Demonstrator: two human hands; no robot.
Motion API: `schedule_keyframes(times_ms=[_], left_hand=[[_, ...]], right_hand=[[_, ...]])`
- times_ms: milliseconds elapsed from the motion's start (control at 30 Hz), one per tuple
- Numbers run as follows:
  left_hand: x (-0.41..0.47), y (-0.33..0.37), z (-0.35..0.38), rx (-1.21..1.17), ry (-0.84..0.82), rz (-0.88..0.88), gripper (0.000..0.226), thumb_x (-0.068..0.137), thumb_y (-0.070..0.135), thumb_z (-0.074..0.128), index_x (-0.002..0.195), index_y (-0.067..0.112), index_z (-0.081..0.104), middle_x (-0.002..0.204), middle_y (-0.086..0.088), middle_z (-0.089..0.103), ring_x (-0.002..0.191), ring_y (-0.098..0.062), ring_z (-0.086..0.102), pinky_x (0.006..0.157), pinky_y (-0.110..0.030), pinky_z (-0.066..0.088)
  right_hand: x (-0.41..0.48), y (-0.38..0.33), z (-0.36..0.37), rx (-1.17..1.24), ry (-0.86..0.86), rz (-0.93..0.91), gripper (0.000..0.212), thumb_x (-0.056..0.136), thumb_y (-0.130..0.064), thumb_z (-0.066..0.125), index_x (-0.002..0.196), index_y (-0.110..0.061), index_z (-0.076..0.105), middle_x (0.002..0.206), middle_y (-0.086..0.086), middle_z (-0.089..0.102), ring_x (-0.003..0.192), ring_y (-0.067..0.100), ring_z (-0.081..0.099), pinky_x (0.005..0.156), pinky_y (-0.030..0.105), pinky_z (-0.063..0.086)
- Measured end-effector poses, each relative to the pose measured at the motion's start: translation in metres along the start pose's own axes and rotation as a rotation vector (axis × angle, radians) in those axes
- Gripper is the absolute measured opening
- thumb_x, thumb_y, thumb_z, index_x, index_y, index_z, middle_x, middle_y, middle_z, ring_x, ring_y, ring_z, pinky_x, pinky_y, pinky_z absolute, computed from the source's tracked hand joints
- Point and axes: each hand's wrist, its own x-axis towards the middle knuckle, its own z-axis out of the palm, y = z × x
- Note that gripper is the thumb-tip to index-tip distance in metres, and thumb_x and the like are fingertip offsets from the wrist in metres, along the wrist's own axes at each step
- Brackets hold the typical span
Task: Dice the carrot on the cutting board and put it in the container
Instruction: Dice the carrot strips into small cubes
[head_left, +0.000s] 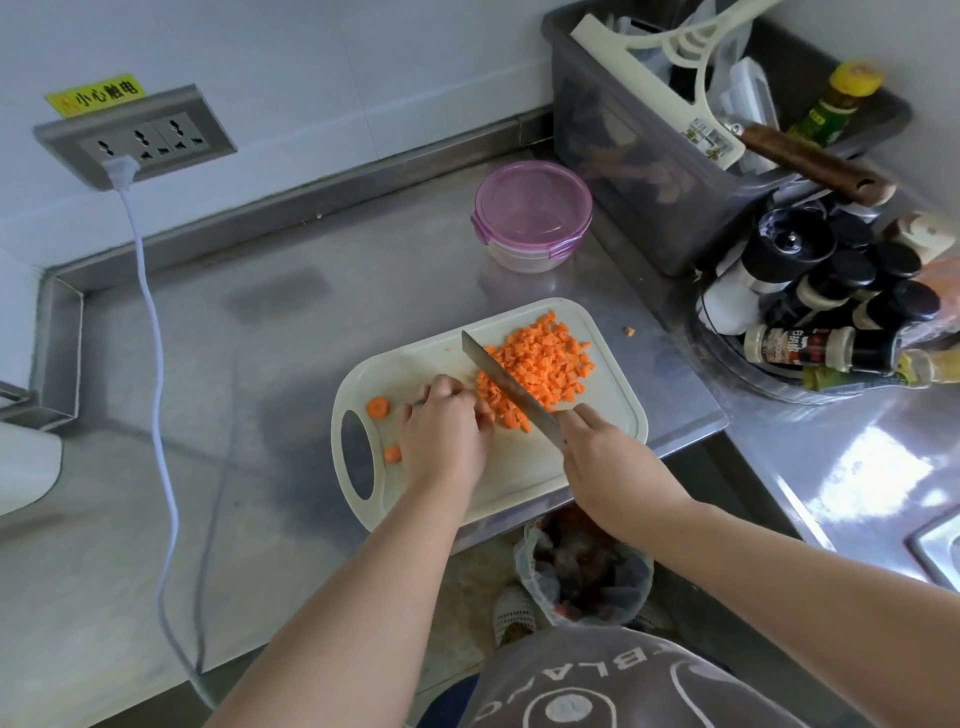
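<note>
A pile of diced carrot (543, 366) lies on the right half of the white cutting board (519, 473). My right hand (602, 457) grips the handle of a knife (501, 382), whose blade runs along the pile's left edge. My left hand (447, 431), fingers curled, holds down carrot pieces just left of the blade. Two carrot end pieces (378, 408) sit near the board's handle hole. One dice (629, 331) lies on the counter beyond the board. The round container (532, 215) with a purple lid stands behind the board.
A grey bin (623, 171) of utensils and a rack of spice bottles (831, 291) crowd the right. A white cable (156, 364) hangs from the wall socket (135, 140) across the steel counter. A lined waste bin (582, 571) stands below the counter edge.
</note>
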Motion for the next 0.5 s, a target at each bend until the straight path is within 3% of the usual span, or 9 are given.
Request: schedule_keyframes(times_ms=[100,200,267,333,400,500], left_hand=[[0.009,0.003,0.003,-0.129,-0.013,-0.029,0.014,0.089,0.027,0.061,0.096,0.026,0.073,0.117,0.006,0.058,0.112,-0.020,0.050,0.091,-0.032,0.030],[0.015,-0.007,-0.002,-0.380,0.001,-0.096,0.016,0.091,0.022,0.061,0.100,0.019,0.073,0.110,-0.002,0.066,0.100,-0.022,0.061,0.082,-0.027,0.041],[0.019,-0.018,-0.020,-0.607,0.085,-0.233,0.019,0.094,0.016,0.055,0.103,0.017,0.071,0.105,-0.001,0.068,0.095,-0.018,0.063,0.075,-0.023,0.042],[0.023,-0.029,-0.042,-0.705,0.160,-0.340,0.030,0.095,0.009,0.045,0.100,0.027,0.068,0.103,0.005,0.064,0.087,-0.013,0.061,0.063,-0.018,0.049],[0.028,-0.027,-0.061,-0.656,0.131,-0.224,0.042,0.092,0.003,0.037,0.084,0.034,0.063,0.102,0.009,0.061,0.082,-0.010,0.057,0.048,-0.007,0.041],[0.032,-0.004,-0.070,-0.457,-0.044,0.123,0.047,0.086,-0.003,0.038,0.073,0.034,0.062,0.094,0.009,0.059,0.090,-0.014,0.055,0.077,-0.023,0.043]], right_hand=[[-0.002,0.011,-0.009,-0.044,0.133,-0.036,0.040,0.086,0.005,0.054,0.124,-0.008,0.051,0.104,0.004,0.048,0.059,0.026,0.049,0.044,0.039,0.049],[0.000,0.024,-0.012,-0.132,0.178,-0.029,0.047,0.076,0.002,0.070,0.119,-0.015,0.061,0.100,0.003,0.054,0.042,0.028,0.049,0.032,0.028,0.034],[-0.001,0.027,-0.019,-0.195,0.201,-0.063,0.054,0.059,0.002,0.082,0.108,-0.017,0.068,0.091,0.003,0.058,0.033,0.022,0.041,0.032,0.021,0.021],[-0.002,0.031,-0.023,-0.252,0.224,-0.098,0.058,0.052,0.000,0.086,0.104,-0.018,0.069,0.089,0.003,0.059,0.033,0.020,0.039,0.036,0.021,0.019],[-0.002,0.031,-0.027,-0.281,0.217,-0.115,0.059,0.050,0.000,0.086,0.103,-0.019,0.069,0.088,0.003,0.058,0.035,0.020,0.040,0.036,0.022,0.022],[-0.003,0.030,-0.031,-0.307,0.217,-0.141,0.058,0.049,0.000,0.086,0.102,-0.018,0.070,0.086,0.005,0.059,0.037,0.019,0.035,0.036,0.022,0.027]])
